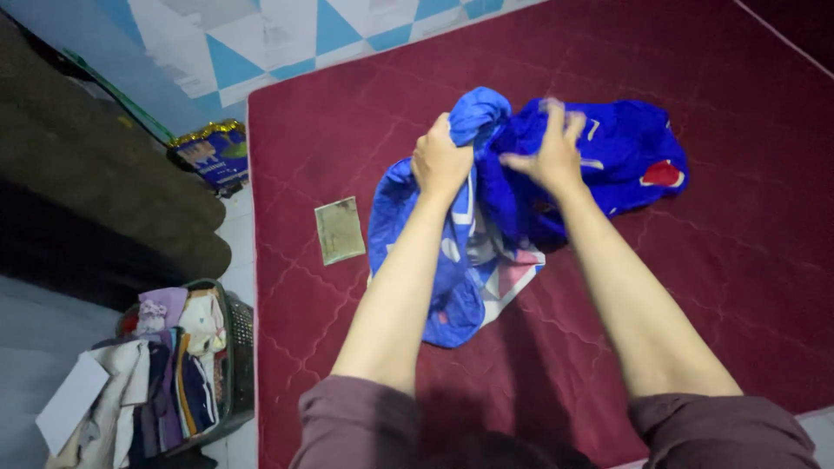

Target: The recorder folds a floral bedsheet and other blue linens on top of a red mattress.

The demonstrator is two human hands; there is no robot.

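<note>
A crumpled blue garment (pixel 621 152) with red and white patches lies on a dark red quilted mattress (pixel 712 287). My left hand (pixel 441 161) is closed around a bunched fold of the blue cloth and lifts it off the mattress. My right hand (pixel 549 149), slightly blurred, has its fingers hooked into the cloth just to the right of the left hand. Part of the garment hangs below the left hand, toward me.
A small greenish rectangular cloth (pixel 339 229) lies flat on the mattress left of the garment. A dark laundry basket (pixel 241 343) full of clothes stands on the floor at lower left. A blue packet (pixel 213 155) sits by the mattress's far left corner.
</note>
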